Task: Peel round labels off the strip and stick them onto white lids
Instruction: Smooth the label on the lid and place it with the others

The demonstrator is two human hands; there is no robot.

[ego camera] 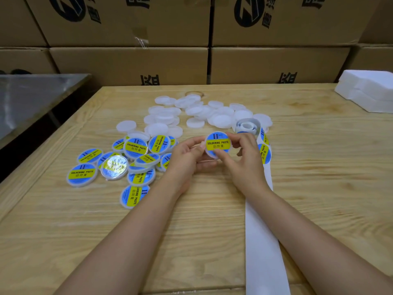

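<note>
Near desk (74, 241) front-left was free. At left, labelled lids (136, 146) blocked way; white lids (221, 120) crowded far middle; strip (263, 262) crossed right side; boxes (127, 64) walled back.

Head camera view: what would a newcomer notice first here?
At the centre, the left hand and right hand hold a lid bearing a bright blue and yellow label. A heap of labelled lids lies left of them on the wooden table, plain white lids lie behind, and a white strip runs down the right.
</note>
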